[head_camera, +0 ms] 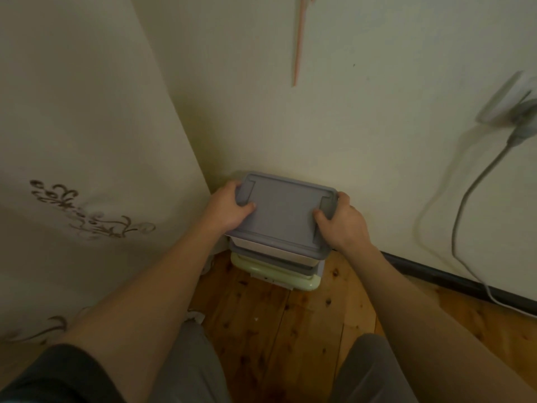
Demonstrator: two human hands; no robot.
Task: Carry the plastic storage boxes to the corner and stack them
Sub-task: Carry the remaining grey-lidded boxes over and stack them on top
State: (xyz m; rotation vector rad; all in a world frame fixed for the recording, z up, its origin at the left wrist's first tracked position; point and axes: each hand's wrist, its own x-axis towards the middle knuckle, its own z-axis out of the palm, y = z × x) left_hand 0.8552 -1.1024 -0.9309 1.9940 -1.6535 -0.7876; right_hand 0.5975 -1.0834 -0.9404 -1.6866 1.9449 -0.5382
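Note:
A storage box with a grey-blue lid point(283, 210) is at the top of a stack in the room's corner. My left hand point(229, 209) grips its left end, thumb on the lid. My right hand point(341, 221) grips its right end the same way. Below it show the edge of another grey-lidded box point(308, 264) and a box with a pale green lid point(276, 274) on the wooden floor. Whether the top box rests fully on the stack or is still held just above it, I cannot tell.
A cream curtain with brown embroidery point(87, 170) hangs on the left beside the stack. A white wall socket with a plug and grey cable point(465, 199) is on the right wall above a dark skirting board point(450, 280). My knees point(374, 370) are low over the wooden floor point(276, 330).

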